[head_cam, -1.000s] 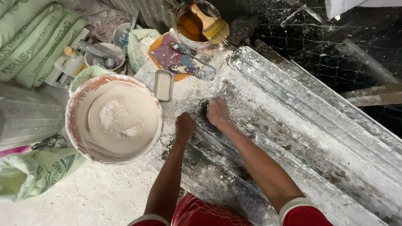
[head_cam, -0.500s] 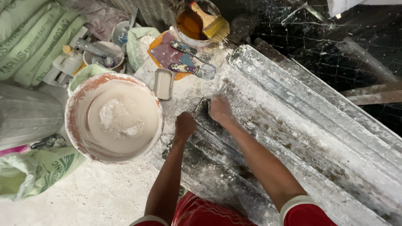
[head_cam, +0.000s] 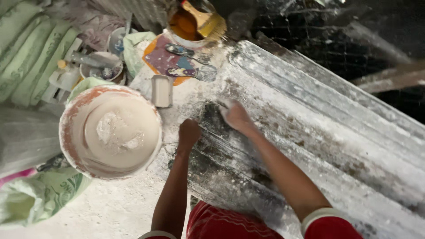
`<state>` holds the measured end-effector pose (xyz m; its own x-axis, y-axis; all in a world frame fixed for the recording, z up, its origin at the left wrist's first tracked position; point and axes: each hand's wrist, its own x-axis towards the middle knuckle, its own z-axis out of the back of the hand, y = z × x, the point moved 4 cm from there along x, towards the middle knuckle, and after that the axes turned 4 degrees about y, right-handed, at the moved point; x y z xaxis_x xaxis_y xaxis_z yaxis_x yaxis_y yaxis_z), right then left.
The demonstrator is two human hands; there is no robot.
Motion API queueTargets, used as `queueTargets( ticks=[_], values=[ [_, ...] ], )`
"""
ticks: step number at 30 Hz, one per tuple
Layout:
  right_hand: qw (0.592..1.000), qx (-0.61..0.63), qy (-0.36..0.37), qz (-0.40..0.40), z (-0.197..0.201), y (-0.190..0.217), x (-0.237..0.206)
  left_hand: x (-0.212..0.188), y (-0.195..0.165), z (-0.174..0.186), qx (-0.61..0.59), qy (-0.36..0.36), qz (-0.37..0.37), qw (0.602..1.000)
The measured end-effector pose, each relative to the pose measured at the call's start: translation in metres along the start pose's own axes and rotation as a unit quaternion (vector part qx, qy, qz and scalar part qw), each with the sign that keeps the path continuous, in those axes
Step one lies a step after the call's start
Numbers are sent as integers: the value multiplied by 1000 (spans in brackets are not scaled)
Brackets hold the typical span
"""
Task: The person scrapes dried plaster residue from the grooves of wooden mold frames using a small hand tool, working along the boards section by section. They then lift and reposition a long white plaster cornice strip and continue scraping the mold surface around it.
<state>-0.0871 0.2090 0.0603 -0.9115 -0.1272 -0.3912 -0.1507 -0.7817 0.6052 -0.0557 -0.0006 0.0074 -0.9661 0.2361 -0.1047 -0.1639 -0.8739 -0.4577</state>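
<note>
From above the person's shoulders, both bare arms reach forward onto a long ribbed slab (head_cam: 310,132) dusted white with plaster, running from the upper middle down to the lower right. The right hand (head_cam: 236,116) lies palm down on a dark, wet-looking patch (head_cam: 212,117) of the slab, fingers spread a little and pressed flat to the surface; it is coated in white and somewhat blurred, so whether anything sits under the palm I cannot tell. The left hand (head_cam: 189,132) is curled into a loose fist at the slab's near edge, knuckles up, resting against the powdery surface; whether it encloses anything is hidden by the fingers.

Just left of that fist stands a large round basin (head_cam: 71,146) with a reddish rim, holding pale grey-white plaster paste (head_cam: 119,132) with a lumpy heap in the middle. A small rectangular grey block (head_cam: 162,90) lies just beyond the basin's upper rim. Farther up sit a tub of orange liquid (head_cam: 183,26) with a wide brush (head_cam: 206,20) resting in it, and a pair of patterned sandals (head_cam: 179,62). Stacked green sacks (head_cam: 26,53) fill the upper left. Red sleeves with white cuffs show at the bottom edge.
</note>
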Motion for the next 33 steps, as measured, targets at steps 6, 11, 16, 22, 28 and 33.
queueTargets(
  ticks=[6,11,16,22,28,33],
  values=[
    [936,-120,-296,149,75,-150,-124,-13,-4,1,20,56,79,995],
    [882,-420,5,-213,103,-308,-261,-26,-122,-6,185,-122,-199,955],
    [923,-282,-161,-208,140,-355,-378,-45,-275,-67,71,83,-263,959],
    [861,-443,-70,-241,169,-406,-442,-80,-417,-120,51,75,-468,879],
    [902,-401,-141,-75,181,-438,-465,-76,-461,-144,204,269,-279,899],
    [891,-445,40,-86,170,-451,-471,-82,-479,-126,254,306,-220,891]
  ],
)
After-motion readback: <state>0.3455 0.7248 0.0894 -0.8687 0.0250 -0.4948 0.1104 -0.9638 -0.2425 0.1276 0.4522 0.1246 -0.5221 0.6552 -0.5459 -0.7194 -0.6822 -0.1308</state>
